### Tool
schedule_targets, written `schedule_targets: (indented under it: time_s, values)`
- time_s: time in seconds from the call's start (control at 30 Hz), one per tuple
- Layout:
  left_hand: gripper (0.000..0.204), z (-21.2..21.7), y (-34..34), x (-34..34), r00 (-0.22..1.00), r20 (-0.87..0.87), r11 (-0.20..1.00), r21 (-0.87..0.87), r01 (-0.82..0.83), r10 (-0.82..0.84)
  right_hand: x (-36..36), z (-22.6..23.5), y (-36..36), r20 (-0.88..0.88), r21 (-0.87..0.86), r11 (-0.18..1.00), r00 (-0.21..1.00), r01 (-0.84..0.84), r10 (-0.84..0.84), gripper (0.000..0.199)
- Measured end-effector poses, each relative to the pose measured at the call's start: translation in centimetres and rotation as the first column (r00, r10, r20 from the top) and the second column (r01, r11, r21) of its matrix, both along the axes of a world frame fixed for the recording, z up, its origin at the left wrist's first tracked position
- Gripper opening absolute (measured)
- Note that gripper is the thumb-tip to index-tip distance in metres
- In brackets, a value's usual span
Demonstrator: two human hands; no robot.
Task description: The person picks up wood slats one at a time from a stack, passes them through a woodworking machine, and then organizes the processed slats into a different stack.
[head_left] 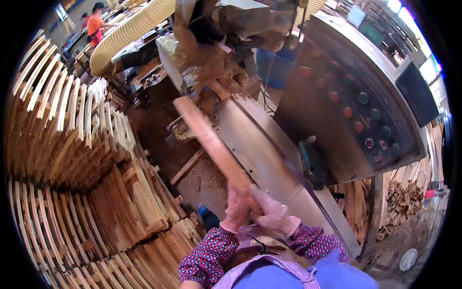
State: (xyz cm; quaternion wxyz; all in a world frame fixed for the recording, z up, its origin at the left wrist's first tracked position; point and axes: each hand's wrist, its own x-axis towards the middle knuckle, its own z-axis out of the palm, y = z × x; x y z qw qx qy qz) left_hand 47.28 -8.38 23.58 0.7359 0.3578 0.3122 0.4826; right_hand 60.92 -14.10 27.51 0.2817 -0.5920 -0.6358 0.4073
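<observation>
A long flat wooden board [211,139] points away from me, slanting to the far left beside the metal machine bed [260,144]. Its near end is in both my gloved hands, in front of my waist. My left hand [237,207], in a pink glove, is closed around that end from the left. My right hand [269,208], gloved alike, grips the same end from the right; some fingers are hidden. Another short wooden piece [219,89] lies at the far end of the bed, by the machine's sawdust-caked head [207,67].
Tall stacks of wooden strips [62,106] stand on my left. A control panel [351,106] with coloured buttons rises at the right. A ribbed cream hose [134,33] arches at the far left. A person [95,24] in orange stands beyond it. Sawdust covers the floor [207,183].
</observation>
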Motion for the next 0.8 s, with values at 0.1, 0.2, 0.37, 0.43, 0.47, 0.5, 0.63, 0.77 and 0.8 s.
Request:
schedule_targets:
  time_s: [0.1,0.2,0.37,0.43,0.47,0.5,0.63,0.77,0.8]
  values:
    - [0.069,-2.0,-0.9,-2.0,0.969,-0.229,0.994,0.024,0.104,-0.096,3.7,0.4,-2.8,0.372,0.1,0.983,0.911,0.153,-0.179,0.076]
    - [0.073,-10.3,0.2,-10.6,0.691,-0.717,0.991,0.132,-0.002,0.097,6.8,-2.0,-3.5,0.619,0.202,0.976,0.761,0.082,-0.192,0.065]
    - [0.068,-26.1,3.9,-37.2,-0.709,-0.648,0.906,0.423,-0.029,0.279,5.4,-3.1,4.1,0.707,0.427,0.902,0.645,-0.061,-0.291,0.051]
    - [0.081,-23.4,5.3,-41.9,-0.345,-0.912,0.787,0.041,-0.616,-0.222,5.7,-3.4,9.0,0.779,0.443,0.892,0.53,-0.088,-0.335,0.043]
    - [0.086,-28.6,3.9,-50.3,-0.395,-0.918,0.719,0.25,-0.648,-0.036,4.8,-3.0,12.9,0.77,0.479,0.869,0.536,-0.126,-0.347,0.041]
    - [0.082,-27.6,3.8,-51.3,-0.493,-0.797,0.751,0.078,-0.656,-0.348,4.7,-3.9,15.6,0.779,0.464,0.878,0.525,-0.116,-0.343,0.04]
    - [0.07,-27.5,5.3,-54.8,-0.684,-0.495,0.825,-0.14,-0.547,-0.537,4.2,-5.9,22.6,0.823,0.398,0.907,0.489,-0.136,-0.288,0.039]
    - [0.057,-29.6,6.9,-57.7,-0.714,-0.52,0.872,-0.141,-0.469,-0.468,3.2,-5.7,28.5,0.776,0.491,0.845,0.548,-0.211,-0.314,0.04]
    - [0.054,-29.8,7.0,-58.1,-0.708,-0.548,0.882,-0.133,-0.453,-0.446,3.4,-6.2,30.0,0.747,0.546,0.805,0.568,-0.231,-0.344,0.04]
